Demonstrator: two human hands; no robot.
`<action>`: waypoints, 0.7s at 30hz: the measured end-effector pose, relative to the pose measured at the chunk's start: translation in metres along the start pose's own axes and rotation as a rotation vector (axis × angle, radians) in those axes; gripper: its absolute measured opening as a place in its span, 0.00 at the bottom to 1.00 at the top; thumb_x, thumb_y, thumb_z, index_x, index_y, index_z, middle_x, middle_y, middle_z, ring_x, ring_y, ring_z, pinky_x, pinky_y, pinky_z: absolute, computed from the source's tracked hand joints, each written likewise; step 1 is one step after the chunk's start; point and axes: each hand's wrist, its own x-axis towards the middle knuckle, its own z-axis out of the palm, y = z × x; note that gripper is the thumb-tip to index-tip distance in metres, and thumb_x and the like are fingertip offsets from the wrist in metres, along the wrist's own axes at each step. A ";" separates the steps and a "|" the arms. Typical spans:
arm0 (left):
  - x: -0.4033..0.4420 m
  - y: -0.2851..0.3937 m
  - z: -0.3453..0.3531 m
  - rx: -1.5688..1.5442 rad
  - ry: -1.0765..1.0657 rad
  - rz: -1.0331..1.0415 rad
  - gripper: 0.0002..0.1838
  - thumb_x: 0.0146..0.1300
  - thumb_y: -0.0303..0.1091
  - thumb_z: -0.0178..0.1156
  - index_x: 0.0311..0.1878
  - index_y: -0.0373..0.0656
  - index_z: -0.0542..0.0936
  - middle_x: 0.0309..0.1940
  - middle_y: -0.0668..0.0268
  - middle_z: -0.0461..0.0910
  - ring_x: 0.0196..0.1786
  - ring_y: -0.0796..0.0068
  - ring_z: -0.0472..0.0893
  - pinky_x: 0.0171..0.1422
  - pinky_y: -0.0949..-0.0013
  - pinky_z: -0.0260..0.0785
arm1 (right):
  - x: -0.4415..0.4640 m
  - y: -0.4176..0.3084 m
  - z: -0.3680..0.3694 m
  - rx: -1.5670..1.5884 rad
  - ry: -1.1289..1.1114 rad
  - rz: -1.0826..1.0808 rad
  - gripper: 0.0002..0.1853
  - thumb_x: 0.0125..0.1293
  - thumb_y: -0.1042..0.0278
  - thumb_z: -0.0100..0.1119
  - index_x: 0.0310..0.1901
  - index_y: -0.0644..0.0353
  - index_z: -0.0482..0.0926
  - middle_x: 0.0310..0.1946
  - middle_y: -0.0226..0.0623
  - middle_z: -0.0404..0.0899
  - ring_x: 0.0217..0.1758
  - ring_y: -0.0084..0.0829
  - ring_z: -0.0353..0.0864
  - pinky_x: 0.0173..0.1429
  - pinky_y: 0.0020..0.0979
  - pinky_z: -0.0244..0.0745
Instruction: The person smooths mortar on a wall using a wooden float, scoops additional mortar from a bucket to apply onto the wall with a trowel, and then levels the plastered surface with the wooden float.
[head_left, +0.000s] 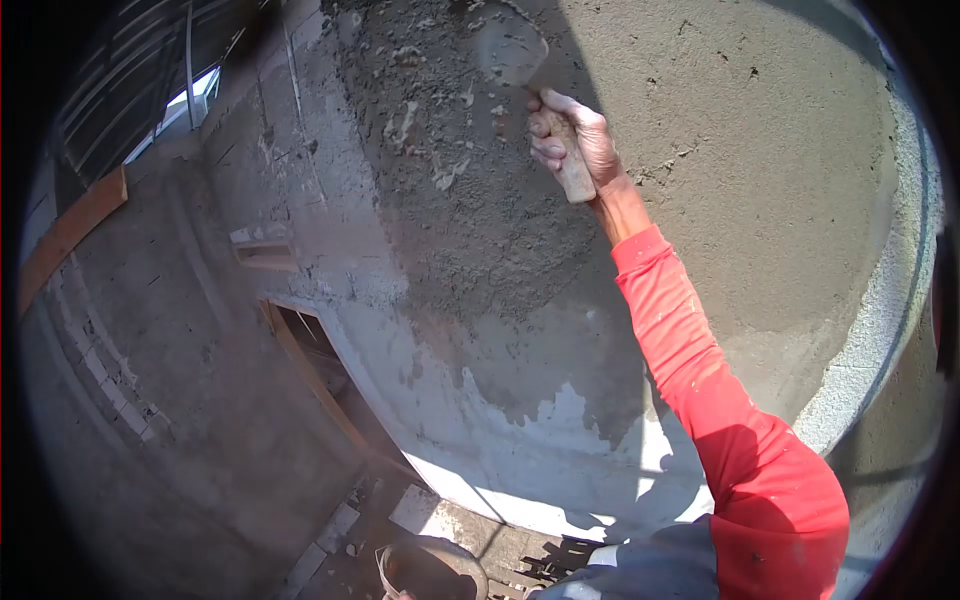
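My right hand [575,145] is wrapped round the pale handle of a trowel [512,55], its arm raised in a red sleeve. The trowel's blade lies at or close against rough wet mortar [470,200] on the upper wall; whether it touches is unclear. Smoother grey plaster [760,160] spreads to the right of the hand. At the bottom edge, a tiny skin-coloured bit shows beside a round container [465,565]; it may be a fingertip of my left hand, but the rest is out of frame.
Bare whitish wall [470,420] lies below the mortar. A wood-framed opening [320,360] and a small recess [265,255] are on the left. A wooden board [75,230] juts in at the far left. Debris and dark slatted pieces [560,560] lie on the floor below.
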 end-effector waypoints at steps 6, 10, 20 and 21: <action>0.030 0.102 -0.017 -0.443 -0.136 -0.311 0.05 0.48 0.23 0.58 0.23 0.29 0.74 0.18 0.66 0.75 0.23 0.74 0.69 0.31 0.59 0.62 | -0.498 0.391 0.074 -0.413 0.250 0.704 0.18 0.84 0.62 0.55 0.67 0.56 0.85 0.66 0.39 0.82 0.56 0.31 0.82 0.54 0.40 0.81; 0.037 0.132 0.023 -0.329 -0.389 -0.241 0.04 0.50 0.22 0.61 0.27 0.30 0.81 0.20 0.76 0.71 0.28 0.83 0.67 0.31 0.64 0.59 | -0.539 0.324 0.145 -0.251 -0.033 1.147 0.13 0.78 0.65 0.62 0.58 0.61 0.84 0.46 0.37 0.84 0.43 0.29 0.85 0.43 0.37 0.80; 0.056 0.320 0.066 -0.877 -0.847 -0.168 0.03 0.57 0.21 0.65 0.33 0.33 0.87 0.24 0.79 0.75 0.29 0.87 0.68 0.33 0.73 0.61 | -0.546 0.330 0.160 -1.407 -0.287 0.209 0.11 0.65 0.58 0.70 0.42 0.52 0.82 0.38 0.39 0.84 0.50 0.42 0.86 0.58 0.46 0.77; 0.059 0.331 0.068 -0.899 -0.861 -0.112 0.03 0.56 0.21 0.65 0.33 0.33 0.87 0.24 0.79 0.75 0.28 0.87 0.68 0.33 0.73 0.60 | -0.547 0.319 0.168 -1.346 -0.345 0.293 0.11 0.65 0.59 0.70 0.43 0.52 0.81 0.38 0.38 0.83 0.51 0.43 0.85 0.59 0.46 0.76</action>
